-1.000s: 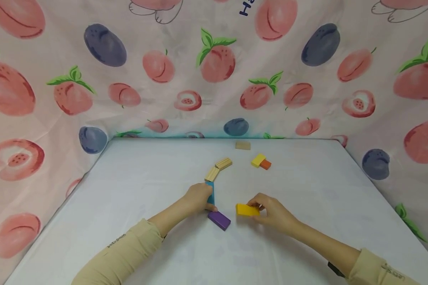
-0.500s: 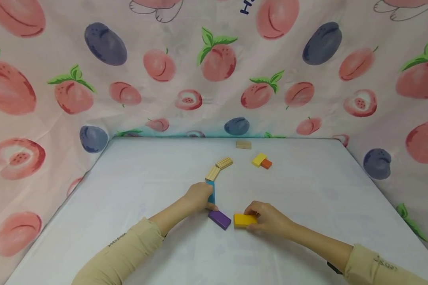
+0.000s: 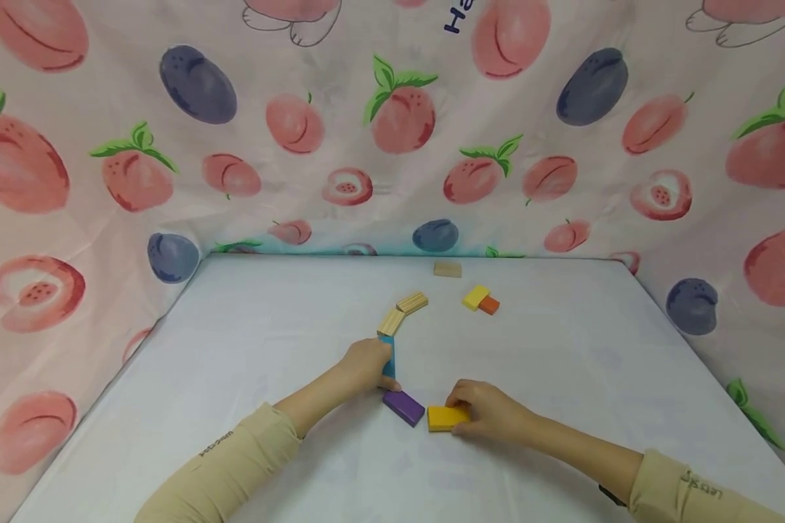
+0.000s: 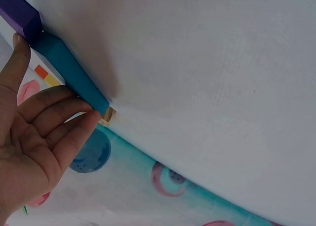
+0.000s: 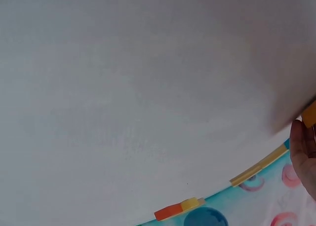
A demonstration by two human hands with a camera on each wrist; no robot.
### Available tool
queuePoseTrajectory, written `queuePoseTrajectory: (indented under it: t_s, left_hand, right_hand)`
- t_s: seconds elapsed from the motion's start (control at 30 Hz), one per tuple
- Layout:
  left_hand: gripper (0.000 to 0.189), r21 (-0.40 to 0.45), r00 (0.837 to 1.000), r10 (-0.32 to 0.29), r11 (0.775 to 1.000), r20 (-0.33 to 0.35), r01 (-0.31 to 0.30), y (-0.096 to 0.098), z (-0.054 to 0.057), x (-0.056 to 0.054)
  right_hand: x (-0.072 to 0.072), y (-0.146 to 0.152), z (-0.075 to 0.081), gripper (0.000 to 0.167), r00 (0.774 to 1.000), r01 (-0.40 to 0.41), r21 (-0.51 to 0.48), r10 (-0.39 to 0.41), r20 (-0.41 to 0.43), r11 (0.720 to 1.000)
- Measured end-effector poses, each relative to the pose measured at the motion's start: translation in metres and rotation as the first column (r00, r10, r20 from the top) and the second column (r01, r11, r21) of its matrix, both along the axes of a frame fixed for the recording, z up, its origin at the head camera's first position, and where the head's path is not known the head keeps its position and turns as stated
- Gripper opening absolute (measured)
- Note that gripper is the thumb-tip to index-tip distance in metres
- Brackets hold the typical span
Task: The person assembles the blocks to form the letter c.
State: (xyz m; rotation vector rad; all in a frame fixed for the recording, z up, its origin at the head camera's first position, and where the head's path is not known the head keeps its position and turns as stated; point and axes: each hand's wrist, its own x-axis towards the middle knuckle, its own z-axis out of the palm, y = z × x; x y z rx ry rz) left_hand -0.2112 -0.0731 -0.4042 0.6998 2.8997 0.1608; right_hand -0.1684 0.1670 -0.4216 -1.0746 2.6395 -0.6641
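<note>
My left hand [image 3: 365, 365] holds a blue wooden block [image 4: 74, 75] lengthwise, its fingers along the far part and its thumb at the near end. That thumb tip also sits right at the corner of a purple block [image 3: 403, 407], which lies slantwise on the table. In the right hand [image 3: 493, 410] a yellow block [image 3: 443, 419] is pinched between thumb and fingers, its left end close beside the purple block's near end. Only the edge of this hand and block shows in the right wrist view. Two plain wooden blocks [image 3: 391, 321] continue the curved line beyond the blue block.
Farther back on the white table [image 3: 268, 312], a lighter yellow block [image 3: 477, 297] lies against an orange block [image 3: 489, 304]. Another plain wooden block [image 3: 448, 269] is near the back edge. A fruit-print cloth [image 3: 379, 167] hangs behind and at both sides.
My right hand has brought the yellow block toward me and slightly left, down beside the purple block's near end. My left hand stays at the blue block.
</note>
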Motion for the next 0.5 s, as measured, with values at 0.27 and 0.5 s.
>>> queuePoseTrajectory:
  t_s: [0.27,0.5]
  left_hand:
    - [0.048,-0.008,1.0,-0.016,1.0,-0.005,0.016,0.0007,-0.0021,0.001]
    - [0.048,0.0,1.0,-0.011,1.0,-0.009,0.011,0.0003,-0.0026,-0.0006]
  right_hand:
    - [0.0024,-0.0029,-0.0021,0.027,1.0,0.02,0.029,-0.02,-0.008,0.999]
    - [0.0026,-0.0044,-0.0013,0.028,0.999,0.029,0.042,-0.028,-0.029,0.999]
